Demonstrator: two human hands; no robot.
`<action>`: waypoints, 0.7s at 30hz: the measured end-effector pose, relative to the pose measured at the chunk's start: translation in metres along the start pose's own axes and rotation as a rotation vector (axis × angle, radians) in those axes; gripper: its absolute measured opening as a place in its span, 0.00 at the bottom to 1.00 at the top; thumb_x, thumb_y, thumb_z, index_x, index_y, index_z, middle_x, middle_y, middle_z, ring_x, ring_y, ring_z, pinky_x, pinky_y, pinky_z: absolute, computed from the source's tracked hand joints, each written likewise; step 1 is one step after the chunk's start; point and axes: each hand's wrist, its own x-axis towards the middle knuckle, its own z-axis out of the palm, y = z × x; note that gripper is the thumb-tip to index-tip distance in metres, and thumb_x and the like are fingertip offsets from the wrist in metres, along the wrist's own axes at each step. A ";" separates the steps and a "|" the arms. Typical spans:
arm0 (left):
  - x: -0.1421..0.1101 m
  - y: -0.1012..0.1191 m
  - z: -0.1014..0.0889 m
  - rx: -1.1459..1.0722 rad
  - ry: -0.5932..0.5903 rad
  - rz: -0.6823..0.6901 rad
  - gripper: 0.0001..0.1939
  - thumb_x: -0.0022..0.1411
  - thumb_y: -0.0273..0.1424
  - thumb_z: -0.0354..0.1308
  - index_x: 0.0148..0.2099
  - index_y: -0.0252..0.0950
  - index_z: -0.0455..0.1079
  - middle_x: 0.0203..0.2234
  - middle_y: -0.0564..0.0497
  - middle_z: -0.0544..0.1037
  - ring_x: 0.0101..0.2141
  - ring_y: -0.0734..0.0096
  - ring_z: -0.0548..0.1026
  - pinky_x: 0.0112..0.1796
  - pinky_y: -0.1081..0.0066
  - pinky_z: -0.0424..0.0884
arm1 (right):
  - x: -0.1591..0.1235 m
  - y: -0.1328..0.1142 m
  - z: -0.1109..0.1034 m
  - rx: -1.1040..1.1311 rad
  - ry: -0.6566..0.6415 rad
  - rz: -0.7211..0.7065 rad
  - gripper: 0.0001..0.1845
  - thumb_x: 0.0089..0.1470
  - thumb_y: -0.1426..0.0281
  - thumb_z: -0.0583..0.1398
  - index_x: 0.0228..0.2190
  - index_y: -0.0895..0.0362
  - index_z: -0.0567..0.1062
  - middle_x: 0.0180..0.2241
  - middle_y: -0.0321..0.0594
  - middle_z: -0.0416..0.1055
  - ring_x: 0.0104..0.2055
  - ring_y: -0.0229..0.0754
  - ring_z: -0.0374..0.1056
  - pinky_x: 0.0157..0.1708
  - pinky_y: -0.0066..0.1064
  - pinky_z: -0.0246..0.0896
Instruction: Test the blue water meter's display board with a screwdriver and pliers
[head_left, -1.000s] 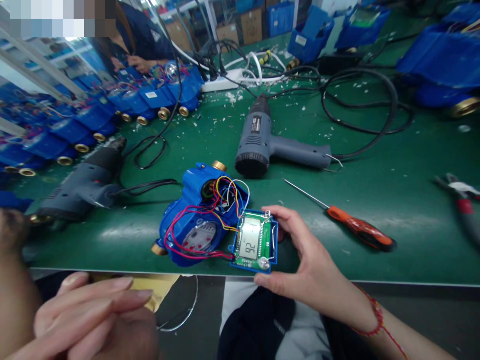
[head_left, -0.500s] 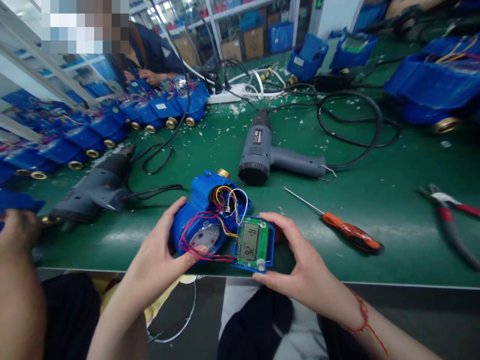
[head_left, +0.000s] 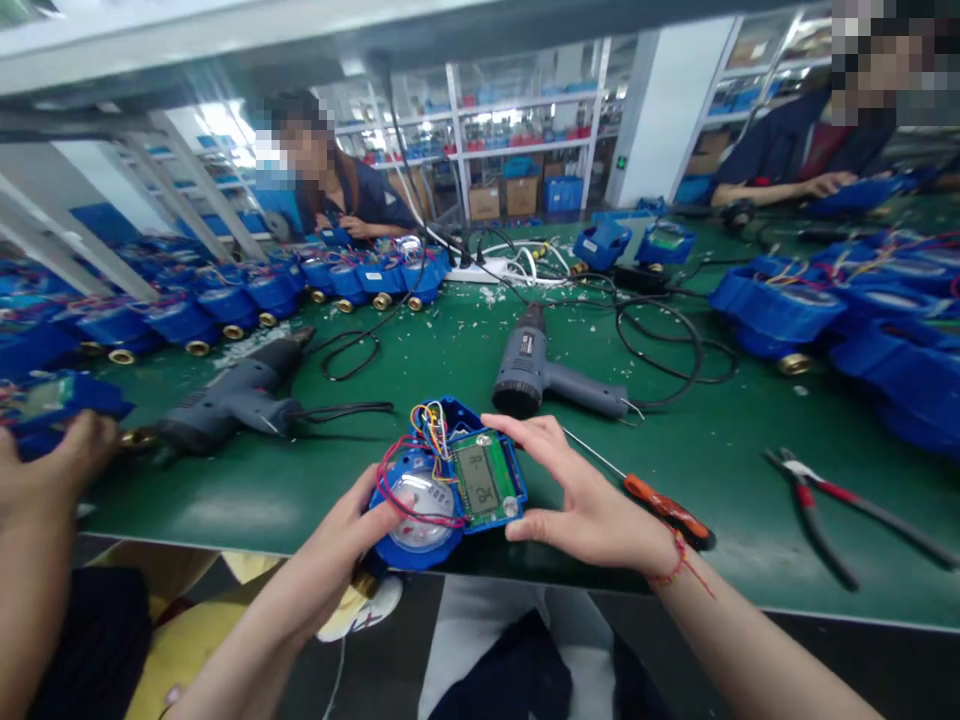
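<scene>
A blue water meter (head_left: 427, 545) is at the bench's front edge, with red, yellow, white and blue wires looping out of its open housing. My left hand (head_left: 367, 525) is closed on its left side, thumb over the round dial. On the meter's right side, tilted, is the display module (head_left: 480, 483), a green circuit board with an LCD in a blue frame. My right hand (head_left: 566, 495) grips this module by its right side, fingers at the upper edge and thumb at the lower corner. A red string bracelet circles my right wrist.
A heat gun (head_left: 525, 365) lies behind the meter, another heat gun (head_left: 232, 395) to the left. An orange screwdriver (head_left: 667, 510) and pliers (head_left: 806, 490) lie right. Blue meters (head_left: 780, 305) stand on both sides. A co-worker's hand (head_left: 82, 455) holds a meter at left; other people sit opposite.
The view has tilted up, showing more of the room. The display module now sits closer against the meter housing, and the meter is turned so its dial faces me more.
</scene>
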 end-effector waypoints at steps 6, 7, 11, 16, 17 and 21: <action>-0.012 -0.011 -0.001 -0.221 0.001 -0.002 0.34 0.51 0.40 0.69 0.60 0.39 0.68 0.47 0.47 0.80 0.44 0.63 0.79 0.43 0.72 0.75 | 0.030 0.009 0.004 0.308 -0.103 -0.091 0.41 0.54 0.55 0.66 0.64 0.53 0.61 0.63 0.44 0.57 0.65 0.48 0.52 0.65 0.42 0.46; -0.013 -0.014 -0.001 -0.282 0.002 -0.008 0.34 0.53 0.40 0.68 0.60 0.38 0.67 0.48 0.47 0.79 0.46 0.62 0.78 0.45 0.72 0.74 | 0.035 0.011 0.005 0.370 -0.107 -0.097 0.38 0.55 0.56 0.66 0.62 0.53 0.63 0.63 0.43 0.58 0.65 0.48 0.54 0.65 0.41 0.47; -0.017 -0.029 0.003 -0.485 0.053 -0.075 0.31 0.55 0.39 0.66 0.60 0.37 0.67 0.50 0.47 0.78 0.51 0.62 0.75 0.50 0.70 0.72 | 0.055 0.012 0.014 0.410 -0.068 -0.088 0.26 0.60 0.56 0.61 0.56 0.56 0.72 0.52 0.44 0.72 0.54 0.46 0.69 0.55 0.38 0.64; 0.001 -0.061 0.015 -0.587 0.202 -0.053 0.35 0.36 0.45 0.74 0.47 0.36 0.72 0.40 0.45 0.82 0.47 0.47 0.77 0.49 0.57 0.74 | 0.071 0.008 0.036 0.169 0.156 -0.033 0.16 0.60 0.63 0.61 0.46 0.56 0.78 0.48 0.44 0.74 0.52 0.46 0.68 0.57 0.41 0.59; 0.006 -0.066 0.018 -0.606 0.237 -0.064 0.36 0.31 0.44 0.75 0.44 0.36 0.72 0.35 0.46 0.83 0.44 0.45 0.79 0.48 0.56 0.75 | 0.069 0.007 0.040 0.122 0.249 -0.008 0.14 0.59 0.63 0.61 0.44 0.57 0.78 0.47 0.44 0.74 0.53 0.47 0.67 0.58 0.42 0.57; 0.005 -0.070 0.028 -0.646 0.268 -0.059 0.40 0.34 0.46 0.74 0.49 0.36 0.68 0.31 0.47 0.82 0.40 0.46 0.80 0.44 0.56 0.76 | 0.044 -0.002 0.058 0.049 0.479 0.112 0.15 0.66 0.62 0.53 0.42 0.57 0.75 0.44 0.45 0.73 0.47 0.45 0.68 0.50 0.38 0.63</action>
